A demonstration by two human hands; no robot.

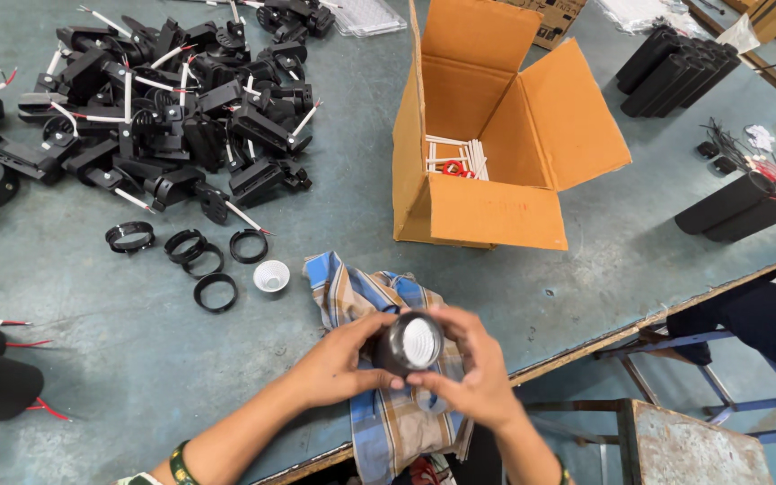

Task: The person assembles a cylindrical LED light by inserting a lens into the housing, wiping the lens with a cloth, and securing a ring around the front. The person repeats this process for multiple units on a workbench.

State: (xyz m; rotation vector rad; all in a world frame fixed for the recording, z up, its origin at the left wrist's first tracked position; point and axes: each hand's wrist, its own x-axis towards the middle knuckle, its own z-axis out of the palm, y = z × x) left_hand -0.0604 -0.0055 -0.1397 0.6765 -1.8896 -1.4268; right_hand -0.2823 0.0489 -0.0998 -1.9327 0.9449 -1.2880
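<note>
Both hands hold a small black cylindrical lamp housing (pixel 406 344) with a pale round lens facing up. My left hand (pixel 339 361) wraps its left side. My right hand (pixel 471 370) grips its right side with fingers curled over the rim. Beneath them lies a blue and brown checked cloth (pixel 365 292) draped over the table's front edge. Left of the cloth are several loose black rings (pixel 215 292) and a small white cone reflector (pixel 271 276).
A heap of black lamp brackets with white and red wires (pixel 172 108) fills the back left. An open cardboard box (pixel 487 126) with white tubes stands at centre back. Black housings (pixel 675 58) and wired ones (pixel 738 207) sit at right. A rusty stool (pixel 693 445) stands below the grey-green table (pixel 92 341).
</note>
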